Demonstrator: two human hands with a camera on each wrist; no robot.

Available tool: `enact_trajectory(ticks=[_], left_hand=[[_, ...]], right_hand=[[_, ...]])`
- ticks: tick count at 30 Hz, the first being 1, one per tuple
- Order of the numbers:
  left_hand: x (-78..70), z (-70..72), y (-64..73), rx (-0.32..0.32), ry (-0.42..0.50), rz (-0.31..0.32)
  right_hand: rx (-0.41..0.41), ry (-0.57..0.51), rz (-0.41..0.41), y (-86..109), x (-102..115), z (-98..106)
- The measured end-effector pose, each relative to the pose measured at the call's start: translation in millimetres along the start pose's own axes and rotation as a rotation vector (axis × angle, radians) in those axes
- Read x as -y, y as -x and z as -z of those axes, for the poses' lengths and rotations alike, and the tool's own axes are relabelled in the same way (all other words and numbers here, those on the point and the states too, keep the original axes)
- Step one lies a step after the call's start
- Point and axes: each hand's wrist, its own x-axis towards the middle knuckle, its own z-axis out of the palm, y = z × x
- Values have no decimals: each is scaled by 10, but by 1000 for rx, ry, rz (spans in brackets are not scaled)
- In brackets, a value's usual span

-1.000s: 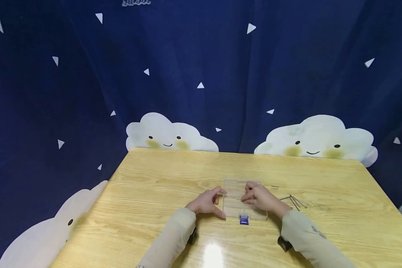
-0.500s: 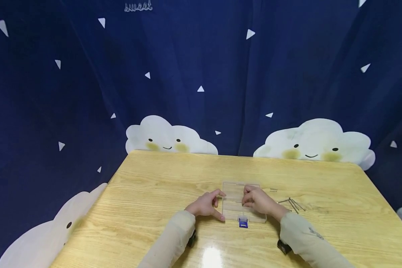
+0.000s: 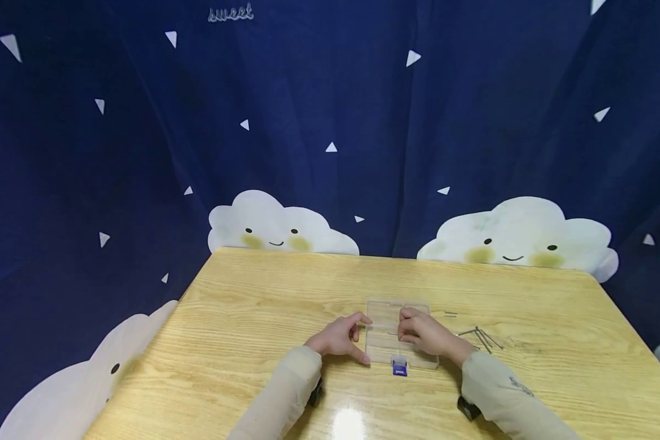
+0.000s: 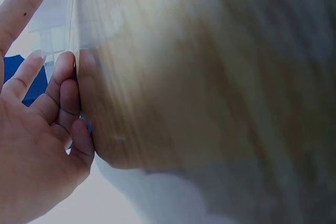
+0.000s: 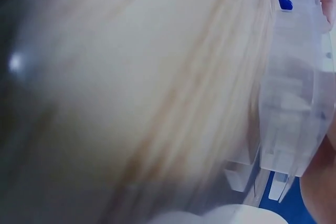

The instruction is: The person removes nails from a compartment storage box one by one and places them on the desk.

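A flat clear plastic box with inner dividers lies on the table, its blue clasp hanging at the front edge. My left hand touches the box's left side, thumb near the front corner and index finger farther back, with the other fingers bent below. Over the middle of the box, my right hand pinches a thin nail, whose end sticks out to the left of the fingertips. In the right wrist view, the box wall partly hides the right hand.
Several long nails lie in a loose heap to the right of the box, beside the right wrist. Two short nails lie behind them. The wooden table backs onto a dark blue curtain.
The view has tilted slightly upward. Both hands stay nearly in place at the box; the right fingertips have shifted only slightly, still pinching the nail.
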Motion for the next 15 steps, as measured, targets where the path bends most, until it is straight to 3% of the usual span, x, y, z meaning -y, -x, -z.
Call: enact_trajectory(ticks=[15], left_hand=[[27,-3,-27,12,-3,2]], right_hand=[[0,-108,0,6,-14,24]])
